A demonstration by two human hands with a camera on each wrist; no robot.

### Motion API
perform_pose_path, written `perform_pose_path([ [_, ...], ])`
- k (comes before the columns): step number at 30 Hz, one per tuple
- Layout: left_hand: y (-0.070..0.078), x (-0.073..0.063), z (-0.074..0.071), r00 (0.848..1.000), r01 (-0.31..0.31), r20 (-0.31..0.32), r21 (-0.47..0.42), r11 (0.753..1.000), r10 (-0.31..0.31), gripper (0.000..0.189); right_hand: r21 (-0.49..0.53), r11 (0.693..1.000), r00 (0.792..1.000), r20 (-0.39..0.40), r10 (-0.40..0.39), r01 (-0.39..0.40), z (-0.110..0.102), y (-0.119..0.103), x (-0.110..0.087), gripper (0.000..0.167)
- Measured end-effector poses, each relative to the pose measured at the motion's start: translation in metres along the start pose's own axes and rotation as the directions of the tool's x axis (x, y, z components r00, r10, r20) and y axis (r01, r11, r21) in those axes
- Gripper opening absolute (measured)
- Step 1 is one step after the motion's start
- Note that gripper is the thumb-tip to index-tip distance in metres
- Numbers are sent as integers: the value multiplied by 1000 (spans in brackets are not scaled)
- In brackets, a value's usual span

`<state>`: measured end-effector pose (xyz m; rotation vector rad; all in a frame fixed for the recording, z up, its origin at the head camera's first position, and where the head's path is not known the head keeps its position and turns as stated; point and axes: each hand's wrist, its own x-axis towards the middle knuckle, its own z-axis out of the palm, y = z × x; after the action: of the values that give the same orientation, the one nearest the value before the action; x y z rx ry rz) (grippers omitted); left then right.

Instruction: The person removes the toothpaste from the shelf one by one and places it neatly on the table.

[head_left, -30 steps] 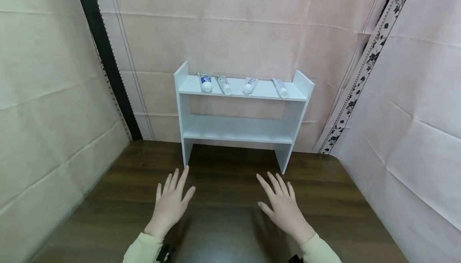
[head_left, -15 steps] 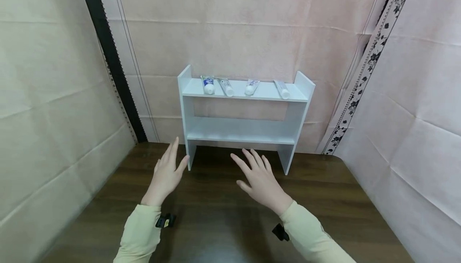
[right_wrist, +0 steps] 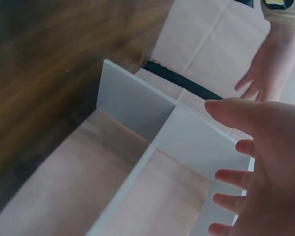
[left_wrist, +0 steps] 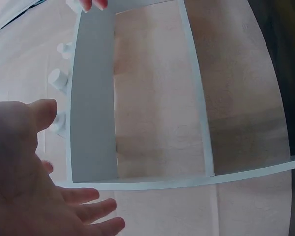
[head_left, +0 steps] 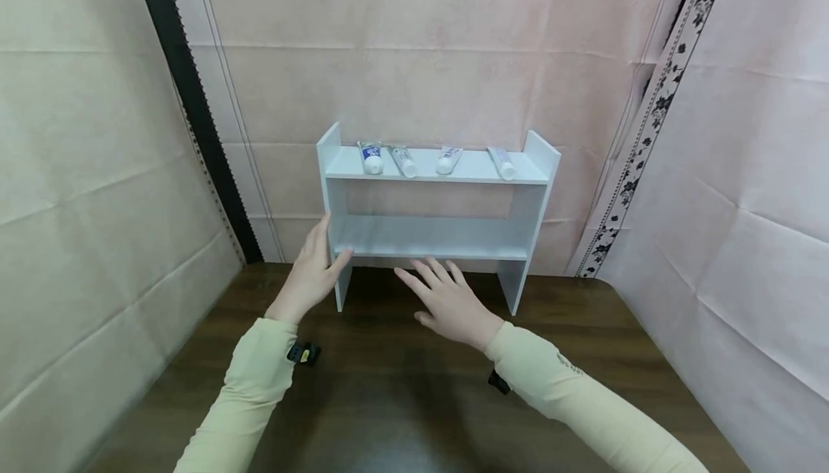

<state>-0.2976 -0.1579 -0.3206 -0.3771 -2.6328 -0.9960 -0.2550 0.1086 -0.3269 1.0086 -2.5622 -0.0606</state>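
A white two-tier shelf [head_left: 427,237] stands at the back of the table. On its top board lie several tubes with white caps: a blue-and-white tube [head_left: 371,158] at the left, a pale tube [head_left: 403,161] beside it, another tube [head_left: 448,160] near the middle and a slim tube [head_left: 501,163] at the right. My left hand [head_left: 309,275], fingers extended and thumb apart, is by the shelf's left side panel and holds nothing. In front of the lower board, my right hand [head_left: 453,307] is raised with spread fingers, also holding nothing.
Pale cloth hangs behind the shelf [head_left: 440,84] and on both sides. A black strip [head_left: 201,113] runs down the left corner, a floral band [head_left: 648,127] down the right. The dark wooden table [head_left: 376,401] lies under both arms.
Both hands have moved forward toward the shelf and up. The right hand has also shifted left, nearer the shelf's middle. The tubes stay on the top board.
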Motion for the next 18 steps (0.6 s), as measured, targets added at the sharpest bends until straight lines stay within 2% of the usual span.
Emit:
perform_pose_path([
  [5,2,19,-8,999,26,-26,-84,996,-28,90,-55,998,1000,-5,-27,27,-12,10,20,73],
  [8,5,30,-12,999,44,-9,-128,991,-46,92,-90,995,999,16,-38,39,-21,17,34,72],
  [11,7,41,-19,998,58,2,-152,987,-58,92,-82,996,999,35,-25,28,-36,23,51,75],
  [15,14,59,-34,998,63,-19,-145,987,-66,92,-41,999,1000,-20,9,-9,-59,33,74,75],
  [18,20,72,-44,997,66,-41,-135,989,-72,92,-63,998,999,-52,-1,-2,-68,39,84,74],
])
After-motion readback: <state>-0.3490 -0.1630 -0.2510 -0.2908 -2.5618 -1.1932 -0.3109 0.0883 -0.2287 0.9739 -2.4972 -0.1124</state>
